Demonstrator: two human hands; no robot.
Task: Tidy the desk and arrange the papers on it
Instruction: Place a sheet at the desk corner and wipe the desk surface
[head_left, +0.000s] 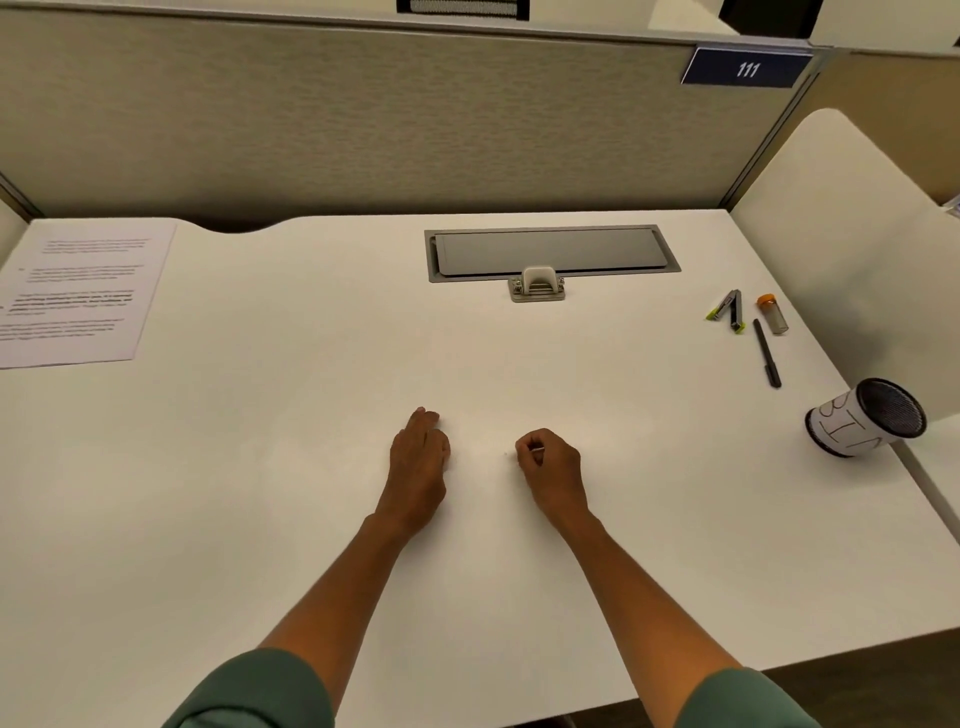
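A stack of printed papers (78, 291) lies flat at the desk's far left corner, well away from both hands. My left hand (421, 457) rests palm down on the white desk (260, 493) near the middle, fingers extended and holding nothing. A short gap to its right, my right hand (550, 465) is curled, its fingertips pinched on a small thin pale sliver (538, 451); what it is cannot be told. A tiny speck (506, 453) lies on the desk between the hands.
At the right lie a green-tipped stapler (727, 310), an orange-capped vial (773, 314) and a black pen (768, 354). A mesh cup labelled BIN (852, 423) lies on its side at the right edge. A grey cable hatch (550, 252) sits at the back, before the partition wall.
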